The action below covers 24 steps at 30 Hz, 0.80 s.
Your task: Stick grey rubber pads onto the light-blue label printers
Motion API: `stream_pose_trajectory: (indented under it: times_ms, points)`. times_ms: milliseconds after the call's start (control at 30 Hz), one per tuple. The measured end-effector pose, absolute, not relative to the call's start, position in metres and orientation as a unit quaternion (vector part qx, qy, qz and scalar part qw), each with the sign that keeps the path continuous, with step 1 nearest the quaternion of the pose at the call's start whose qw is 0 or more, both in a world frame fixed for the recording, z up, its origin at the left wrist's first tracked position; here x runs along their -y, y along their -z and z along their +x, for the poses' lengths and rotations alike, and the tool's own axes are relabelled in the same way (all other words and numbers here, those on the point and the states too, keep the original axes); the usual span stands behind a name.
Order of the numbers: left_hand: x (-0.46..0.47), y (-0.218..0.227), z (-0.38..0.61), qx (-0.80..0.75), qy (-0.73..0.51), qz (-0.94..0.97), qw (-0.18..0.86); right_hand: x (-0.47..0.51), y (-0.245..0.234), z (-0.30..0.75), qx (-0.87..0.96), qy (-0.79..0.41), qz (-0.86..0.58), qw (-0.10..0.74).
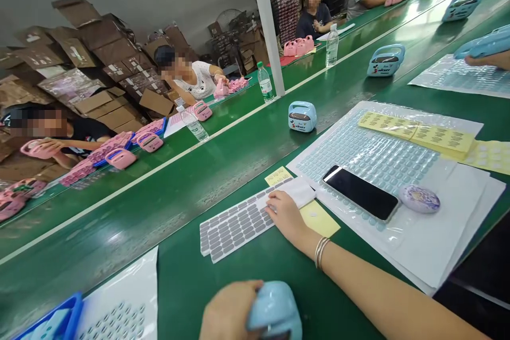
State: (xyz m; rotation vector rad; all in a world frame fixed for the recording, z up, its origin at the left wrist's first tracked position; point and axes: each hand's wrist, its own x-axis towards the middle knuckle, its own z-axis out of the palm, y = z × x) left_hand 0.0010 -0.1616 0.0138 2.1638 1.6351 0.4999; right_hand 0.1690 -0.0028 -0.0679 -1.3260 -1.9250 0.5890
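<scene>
Green bench, lower frame: your left hand (229, 313) grips a blue casing (274, 312); your right hand (283, 213), empty-fingered, presses the grey pad sheet (235, 226), mostly unpeeled.

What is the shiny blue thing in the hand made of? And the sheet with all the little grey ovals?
The blue case in the left hand looks like hard glossy plastic: light glints off its smooth curved shell. The grey pad sheet under the right hand looks matte, perhaps foam or rubber stickers on white backing; the material is uncertain.
</scene>
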Motion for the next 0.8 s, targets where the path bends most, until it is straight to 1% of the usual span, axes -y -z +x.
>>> stream_pose_trajectory:
  times_ms: [67,100,133,167,233,267,300,433,500,567,633,700,767,800]
  points:
    - [0.121,-0.042,-0.016,-0.667,-0.156,0.701,0.199,0.003,0.068,0.170,0.740,-0.232,-0.518,0.362]
    - [0.095,-0.057,-0.028,-0.701,-0.153,0.676,0.167,0.004,0.068,0.170,0.737,-0.234,-0.519,0.365]
    - [0.067,-0.070,-0.042,-0.726,-0.155,0.661,0.105,0.004,0.068,0.170,0.734,-0.235,-0.519,0.369]
    - [0.038,-0.081,-0.058,-0.740,-0.155,0.654,0.010,0.004,0.068,0.170,0.732,-0.236,-0.520,0.373]
    - [-0.019,-0.090,-0.090,-0.750,-0.135,0.630,-0.148,0.003,0.069,0.168,0.725,-0.237,-0.521,0.382]
    - [-0.044,-0.088,-0.106,-0.762,-0.121,0.608,-0.186,0.002,0.069,0.167,0.722,-0.237,-0.523,0.386]
    - [-0.065,-0.084,-0.120,-0.771,-0.103,0.599,-0.191,0.001,0.068,0.165,0.720,-0.237,-0.524,0.388]
    - [-0.110,-0.058,-0.163,-0.766,-0.037,0.629,-0.129,-0.003,0.061,0.165,0.710,-0.242,-0.530,0.396]
    - [-0.114,-0.053,-0.176,-0.752,-0.020,0.650,-0.107,-0.003,0.054,0.168,0.700,-0.242,-0.537,0.403]
    - [-0.120,-0.058,-0.179,-0.735,-0.012,0.668,-0.112,0.000,0.048,0.172,0.700,-0.239,-0.541,0.401]
    - [-0.131,-0.069,-0.165,-0.698,-0.041,0.696,-0.160,0.005,0.047,0.173,0.716,-0.237,-0.531,0.387]
    - [-0.148,-0.083,-0.131,-0.643,-0.102,0.731,-0.205,0.010,0.050,0.171,0.736,-0.237,-0.518,0.367]
    - [-0.167,-0.097,-0.077,-0.593,-0.146,0.770,-0.188,0.015,0.057,0.166,0.746,-0.235,-0.514,0.352]
    - [-0.177,-0.104,-0.045,-0.566,-0.157,0.794,-0.161,0.017,0.060,0.163,0.747,-0.233,-0.516,0.348]
